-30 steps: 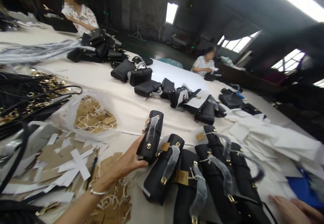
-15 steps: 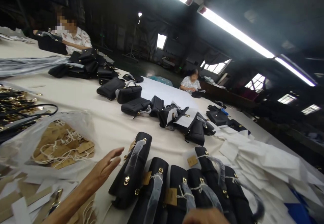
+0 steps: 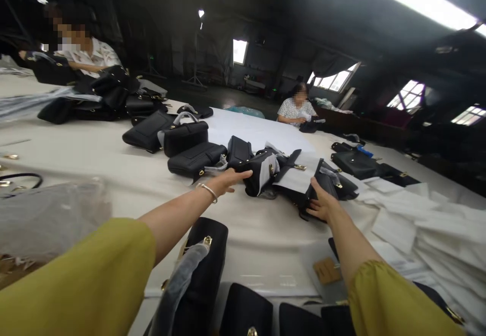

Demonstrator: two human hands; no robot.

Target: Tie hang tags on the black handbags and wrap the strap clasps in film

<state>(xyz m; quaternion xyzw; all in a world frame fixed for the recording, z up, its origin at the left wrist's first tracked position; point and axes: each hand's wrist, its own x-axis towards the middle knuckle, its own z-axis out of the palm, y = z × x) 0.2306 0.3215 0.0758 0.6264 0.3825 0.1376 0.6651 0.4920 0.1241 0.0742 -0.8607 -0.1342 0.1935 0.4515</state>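
Observation:
Both my arms, in yellow sleeves, reach forward over the white table [image 3: 114,164]. My left hand [image 3: 228,180] has its fingers stretched out flat, the tips touching a small black handbag [image 3: 261,174] with a gold clasp and a wrapped strap. My right hand [image 3: 322,204] is closed on the edge of another black handbag [image 3: 322,186], which lies on a white sheet just to the right. A row of black handbags [image 3: 207,270] with gold fittings lies close under my arms at the table's near edge.
More black handbags [image 3: 182,138] lie in a line to the far left. A clear plastic bag [image 3: 49,214] sits at left, white paper sheets [image 3: 436,224] at right and a brown tag [image 3: 326,270] near me. Two co-workers [image 3: 87,55] [image 3: 296,111] sit at the table's far sides.
My left hand let go of the nearest handbag in the row and stretched forward to the bags in the middle. My right hand came up from the lower edge and closed on a handbag.

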